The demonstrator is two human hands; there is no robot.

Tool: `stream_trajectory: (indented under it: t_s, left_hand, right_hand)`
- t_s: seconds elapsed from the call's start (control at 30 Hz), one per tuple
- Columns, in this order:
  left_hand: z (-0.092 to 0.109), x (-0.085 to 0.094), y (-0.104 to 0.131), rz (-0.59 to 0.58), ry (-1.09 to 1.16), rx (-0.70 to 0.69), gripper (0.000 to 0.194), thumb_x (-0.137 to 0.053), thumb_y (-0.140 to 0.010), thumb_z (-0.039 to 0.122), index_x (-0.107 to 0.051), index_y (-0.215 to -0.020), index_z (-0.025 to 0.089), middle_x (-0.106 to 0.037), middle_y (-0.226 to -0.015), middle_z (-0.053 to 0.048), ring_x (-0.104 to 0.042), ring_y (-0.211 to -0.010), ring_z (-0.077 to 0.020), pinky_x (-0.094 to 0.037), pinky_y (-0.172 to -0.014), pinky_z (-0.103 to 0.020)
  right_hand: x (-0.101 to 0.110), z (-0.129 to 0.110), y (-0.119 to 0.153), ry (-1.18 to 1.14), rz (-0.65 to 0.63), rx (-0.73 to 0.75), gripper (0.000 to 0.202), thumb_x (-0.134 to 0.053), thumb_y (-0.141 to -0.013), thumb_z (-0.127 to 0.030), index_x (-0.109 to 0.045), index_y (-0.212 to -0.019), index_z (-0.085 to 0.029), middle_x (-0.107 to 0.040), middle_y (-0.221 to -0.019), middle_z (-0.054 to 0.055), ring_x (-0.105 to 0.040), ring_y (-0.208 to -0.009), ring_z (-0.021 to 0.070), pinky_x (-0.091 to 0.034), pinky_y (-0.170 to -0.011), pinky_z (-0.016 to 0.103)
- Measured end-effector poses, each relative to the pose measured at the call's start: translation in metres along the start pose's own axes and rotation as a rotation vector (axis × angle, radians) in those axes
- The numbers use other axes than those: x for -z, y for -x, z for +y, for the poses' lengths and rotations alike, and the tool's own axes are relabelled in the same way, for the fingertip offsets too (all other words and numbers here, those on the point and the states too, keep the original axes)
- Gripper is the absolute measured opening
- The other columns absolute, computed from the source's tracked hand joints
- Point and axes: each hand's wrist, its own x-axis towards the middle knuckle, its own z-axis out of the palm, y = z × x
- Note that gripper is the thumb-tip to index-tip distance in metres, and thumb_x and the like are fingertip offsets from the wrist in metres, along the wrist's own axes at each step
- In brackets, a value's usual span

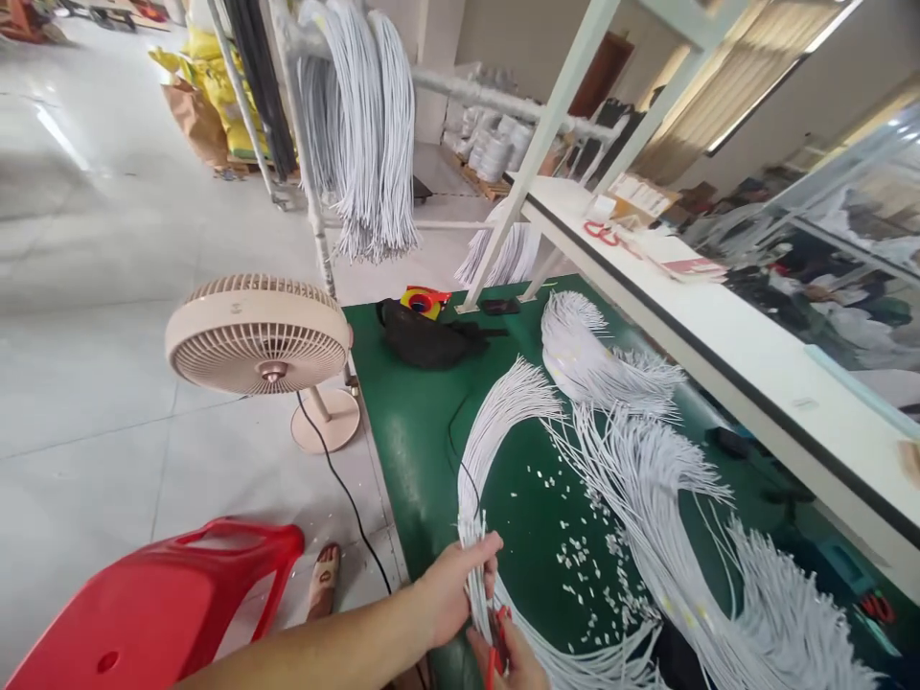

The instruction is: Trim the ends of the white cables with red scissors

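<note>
Bare left hand (454, 586) at bottom centre clamps a curved bundle of thin white wires (489, 436) over the green bench (413, 426), right hand (520, 661) gripping a red-handled tool (497, 640), probably for trimming, next needing a steady hold.

grey tiled floor (86, 402) | red stool (150, 599) | green-topped table (402, 417) | white shelf (754, 350) | beige curtain (740, 72)

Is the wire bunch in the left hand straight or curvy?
Curvy: beyond the left hand, the white wires bend round in an arc over the green table.
</note>
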Motion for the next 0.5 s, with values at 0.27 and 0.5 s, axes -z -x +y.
stream_trajectory:
  t_s: [0.27,0.5]
  left_hand:
    - [0.002,0.008,-0.004,-0.199,-0.064,-0.077,0.034,-0.073,-0.064,0.029,-0.06,-0.093,0.015,-0.062,-0.092,-0.008,-0.058,-0.083,-0.0175,-0.043,-0.08,-0.031]
    - [0.001,0.009,-0.018,-0.143,-0.278,-0.077,0.027,-0.069,-0.068,0.027,-0.06,-0.09,0.014,-0.062,-0.087,-0.008,-0.058,-0.08,-0.0187,-0.041,-0.083,-0.032]
  right_hand:
    - [0.02,-0.036,-0.035,-0.229,-0.201,-0.243,0.052,-0.068,-0.059,-0.048,-0.068,-0.099,-0.015,-0.067,-0.102,0.01,-0.06,-0.097,0.031,-0.046,-0.088,0.036]
    - [0.019,-0.054,-0.045,-0.428,-0.238,-0.293,0.048,-0.068,-0.064,-0.04,-0.064,-0.106,-0.017,-0.064,-0.108,0.009,-0.057,-0.105,0.0297,-0.042,-0.094,0.041]
